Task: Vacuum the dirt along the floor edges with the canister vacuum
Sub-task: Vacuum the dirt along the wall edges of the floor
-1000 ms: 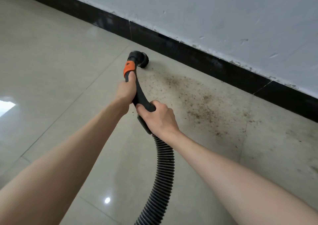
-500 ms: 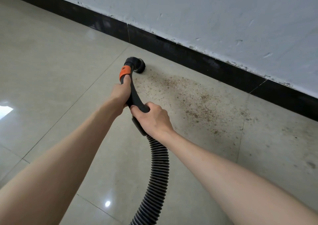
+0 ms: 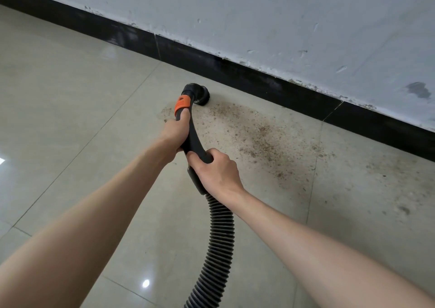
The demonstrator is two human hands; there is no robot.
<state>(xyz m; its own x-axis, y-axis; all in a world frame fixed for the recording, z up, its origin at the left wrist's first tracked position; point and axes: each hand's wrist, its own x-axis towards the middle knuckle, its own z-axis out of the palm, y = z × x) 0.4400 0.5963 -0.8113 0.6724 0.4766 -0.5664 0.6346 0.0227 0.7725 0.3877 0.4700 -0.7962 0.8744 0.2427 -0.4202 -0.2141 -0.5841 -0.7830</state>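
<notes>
Both hands grasp the vacuum handle; brush nozzle down on the tiled floor near the baseboard.

The left hand (image 3: 175, 132) is wrapped round the curved black handle (image 3: 193, 140) just below its orange collar (image 3: 182, 104), thumb lying along the handle toward the collar. The right hand (image 3: 217, 171) is clenched round the lower end of the same handle, where the ribbed hose (image 3: 220, 241) joins and runs down out of view at the bottom edge. The round brush nozzle (image 3: 199, 95) sits on the floor (image 3: 70, 109) at the left end of a patch of brown dirt (image 3: 263, 138), near the black baseboard (image 3: 235, 72) but apart from it. The dirt spreads rightward from the nozzle along the tile. Above the baseboard, the pale wall (image 3: 282, 20) shows chipped, scuffed paint.
</notes>
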